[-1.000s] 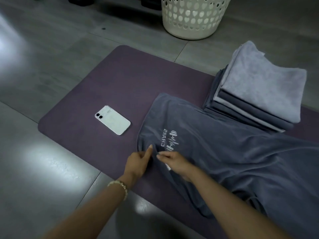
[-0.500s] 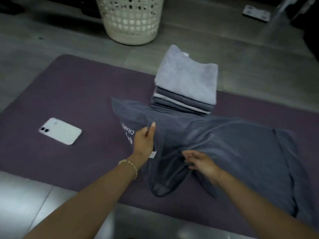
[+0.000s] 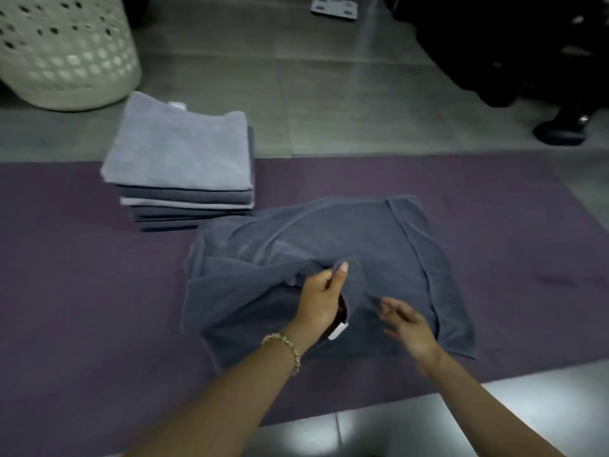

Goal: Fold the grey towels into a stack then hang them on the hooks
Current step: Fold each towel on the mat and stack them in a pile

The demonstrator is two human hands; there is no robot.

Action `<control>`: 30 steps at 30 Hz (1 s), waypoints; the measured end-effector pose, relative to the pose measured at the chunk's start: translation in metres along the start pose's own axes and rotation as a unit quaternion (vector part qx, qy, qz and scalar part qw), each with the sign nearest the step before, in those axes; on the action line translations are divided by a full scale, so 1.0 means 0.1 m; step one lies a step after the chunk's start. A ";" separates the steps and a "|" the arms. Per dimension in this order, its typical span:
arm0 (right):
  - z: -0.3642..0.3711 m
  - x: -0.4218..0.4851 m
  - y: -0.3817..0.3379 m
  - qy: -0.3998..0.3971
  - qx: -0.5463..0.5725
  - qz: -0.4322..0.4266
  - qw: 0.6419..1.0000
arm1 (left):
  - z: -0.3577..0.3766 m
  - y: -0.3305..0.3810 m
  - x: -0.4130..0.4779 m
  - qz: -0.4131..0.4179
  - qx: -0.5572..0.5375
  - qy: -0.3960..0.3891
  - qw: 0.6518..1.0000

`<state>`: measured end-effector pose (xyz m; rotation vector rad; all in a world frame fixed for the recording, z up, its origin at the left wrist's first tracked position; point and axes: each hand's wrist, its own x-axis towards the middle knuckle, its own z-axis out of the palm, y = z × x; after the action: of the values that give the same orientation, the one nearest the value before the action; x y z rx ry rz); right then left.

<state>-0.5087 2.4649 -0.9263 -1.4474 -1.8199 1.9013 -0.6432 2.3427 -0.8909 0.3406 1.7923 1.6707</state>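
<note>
Dark grey terry towel: partly folded, rumpled, lying just right of the folded stack of grey towels and nearer to me than it. Its corner on the stack side comes up close to the stack's bottom layers; I cannot tell whether they touch. The flat purple mat runs under the stack and out to both sides, and the towel lies on it.

My left hand, with a gold bead bracelet on the wrist, pinches a raised fold of the towel between thumb and fingers, about mid-cloth. A small white sewn label shows under the heel of that hand. My right hand, further from the stack than the left, is spread loose and grips nothing. It is blurred, so I cannot tell whether it hovers or brushes the cloth.

My reading of the coming move:
- The towel's longer run goes across me, from the stack side outward.
- The slack is bunched on the stack side, and the flat hemmed edge lies on the side away from the stack.
- The pinched fold sits between them, so it wants carrying away from the stack toward that hem.
- The right hand is the nearer one to pin or square that edge.

Around: a cream perforated plastic laundry basket stands beyond the stack. Nothing rests on the cloth along the fold's path. The stack is close enough that a wide sweep of slack could nudge it. No hooks are in view.
</note>
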 end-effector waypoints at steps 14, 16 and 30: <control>-1.24 0.25 0.52 0.198 -0.117 -0.060 0.971 | 1.09 -0.37 0.15 -0.030 0.072 -0.025 0.997; -1.44 0.32 0.62 0.214 -0.138 -0.018 0.967 | 1.12 -0.37 0.14 -0.033 0.080 -0.010 0.996; -1.44 0.32 0.54 0.215 -0.096 0.124 0.964 | 1.08 -0.36 0.01 -0.016 0.075 0.032 0.997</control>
<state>-0.3998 2.5727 -0.9605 -2.0470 -1.7100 1.3684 -0.5689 2.4235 -0.9225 0.3261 1.9658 1.5449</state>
